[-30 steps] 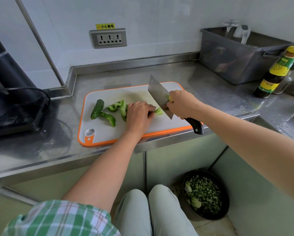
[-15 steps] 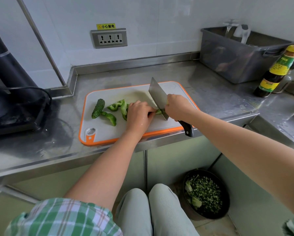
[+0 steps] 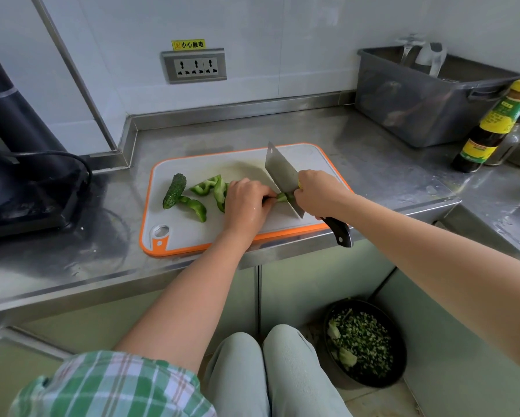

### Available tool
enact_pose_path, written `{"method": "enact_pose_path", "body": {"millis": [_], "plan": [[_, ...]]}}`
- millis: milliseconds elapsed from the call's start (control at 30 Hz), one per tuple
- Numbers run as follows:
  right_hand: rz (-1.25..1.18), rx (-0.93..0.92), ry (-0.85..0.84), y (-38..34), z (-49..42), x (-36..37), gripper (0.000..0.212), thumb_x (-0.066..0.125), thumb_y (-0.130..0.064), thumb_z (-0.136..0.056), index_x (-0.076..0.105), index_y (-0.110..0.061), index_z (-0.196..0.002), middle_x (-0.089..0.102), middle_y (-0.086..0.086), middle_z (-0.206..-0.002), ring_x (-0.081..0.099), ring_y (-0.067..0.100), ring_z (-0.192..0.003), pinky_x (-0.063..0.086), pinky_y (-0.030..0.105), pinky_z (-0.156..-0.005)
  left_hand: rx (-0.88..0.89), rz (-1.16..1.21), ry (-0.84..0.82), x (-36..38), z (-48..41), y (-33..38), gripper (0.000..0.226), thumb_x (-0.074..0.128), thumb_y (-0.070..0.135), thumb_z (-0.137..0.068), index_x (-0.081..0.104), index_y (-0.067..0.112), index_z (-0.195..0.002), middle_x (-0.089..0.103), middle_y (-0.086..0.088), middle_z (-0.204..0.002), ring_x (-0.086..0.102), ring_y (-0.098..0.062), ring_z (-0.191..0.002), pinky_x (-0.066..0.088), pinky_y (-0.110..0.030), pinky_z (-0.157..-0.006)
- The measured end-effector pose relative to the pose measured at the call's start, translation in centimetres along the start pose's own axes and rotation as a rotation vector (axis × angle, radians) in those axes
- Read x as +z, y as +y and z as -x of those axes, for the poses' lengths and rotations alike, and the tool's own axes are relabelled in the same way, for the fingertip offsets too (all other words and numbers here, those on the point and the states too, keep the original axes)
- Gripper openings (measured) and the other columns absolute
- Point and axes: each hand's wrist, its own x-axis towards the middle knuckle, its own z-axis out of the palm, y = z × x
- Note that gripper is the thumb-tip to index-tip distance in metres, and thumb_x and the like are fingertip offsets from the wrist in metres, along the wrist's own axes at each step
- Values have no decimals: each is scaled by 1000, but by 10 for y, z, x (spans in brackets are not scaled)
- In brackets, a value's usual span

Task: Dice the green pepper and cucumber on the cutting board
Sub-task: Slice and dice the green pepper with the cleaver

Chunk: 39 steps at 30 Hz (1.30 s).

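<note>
Two hands meet at the middle of the board (image 3: 186, 236) on the worktop (image 3: 373, 164). The left hand (image 3: 246, 206) pins a pepper strip (image 3: 282, 197) with its grip curled; the right hand (image 3: 318, 194) has its grip clamped on the knife (image 3: 281, 173), blade against that strip. Further left lie pepper pieces (image 3: 206, 188) and the cucumber (image 3: 174, 191).

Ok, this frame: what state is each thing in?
cucumber, undiced, lying on the cutting board.
pepper strips, loose, uncut.
knife, gripped by right hand, edge down on the pepper piece.
pepper piece, pinched by left hand, under the knife.
bottle, upright, capped.
floor bowl, holds chopped greens.
</note>
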Motion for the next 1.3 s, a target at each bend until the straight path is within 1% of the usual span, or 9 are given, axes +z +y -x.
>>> {"method": "enact_pose_path", "body": {"millis": [167, 367, 467, 600, 700, 867, 1033, 1200, 1300], "plan": [[-109, 16, 72, 7, -3, -2, 4, 37, -8, -91, 40, -6, -90, 47, 8, -73, 52, 23, -45, 40, 27, -43, 5, -16, 7, 1, 0, -1, 6, 76, 16, -73, 79, 22, -75, 66, -5, -61, 56, -34, -63, 33, -30, -63], [-42, -4, -9, -2, 4, -15, 10, 41, -3, -87, 48, -2, -93, 58, 15, -73, 53, 24, -44, 43, 25, -42, -12, -14, 8, 1, 0, 0, 15, 71, 9, -74, 79, 21, -76, 67, -4, -63, 54, -34, -63, 39, -33, -64], [-29, 7, -35, -6, 6, -10, 13, 43, -2, -85, 51, 0, -95, 58, 15, -73, 55, 25, -48, 47, 28, -46, -8, -37, -10, -1, 0, 2, 15, 69, 9, -73, 76, 21, -69, 63, -4, -58, 51, -34, -61, 32, -31, -61], [36, 3, -8, -10, 2, -2, 7, 44, -2, -86, 45, -5, -92, 50, 8, -68, 51, 19, -46, 35, 23, -42, -8, -44, -19, -1, 0, 1, 10, 70, 16, -76, 78, 22, -73, 66, -3, -62, 52, -34, -64, 37, -33, -62], [36, 20, 14, -12, -2, 4, 8, 45, -3, -88, 42, -7, -94, 46, 5, -69, 50, 19, -48, 32, 24, -44, -1, -34, -15, -2, 2, 2, 11, 68, 19, -75, 76, 22, -68, 64, -3, -59, 52, -34, -62, 38, -33, -61], [-75, 67, 53, -5, -9, 0, 7, 41, 0, -87, 41, -5, -92, 51, 10, -71, 52, 22, -46, 37, 24, -43, -4, -6, 10, -3, 3, 2, 12, 71, 11, -73, 77, 21, -69, 64, -3, -57, 54, -34, -61, 43, -35, -62], [-79, 26, 37, 2, -2, -10, 7, 38, -3, -88, 42, -5, -94, 56, 15, -78, 53, 25, -45, 44, 28, -46, -76, -3, 11, -2, 5, 3, 14, 73, 12, -75, 78, 21, -85, 70, -4, -70, 57, -31, -71, 32, -30, -71], [-14, -10, -23, -6, 5, -11, 11, 40, -2, -86, 47, -2, -95, 57, 15, -74, 53, 24, -45, 44, 27, -43, -61, 26, 44, -8, 6, 6, 16, 75, 5, -68, 79, 20, -73, 62, -4, -58, 54, -30, -62, 31, -28, -67], [-13, -5, -25, -7, 6, -7, 10, 41, -5, -88, 46, -3, -96, 52, 11, -71, 53, 24, -47, 48, 32, -47, -49, 22, 34, -8, 6, 6, 15, 77, 7, -68, 79, 21, -73, 64, -3, -58, 55, -31, -63, 34, -29, -67]]}}
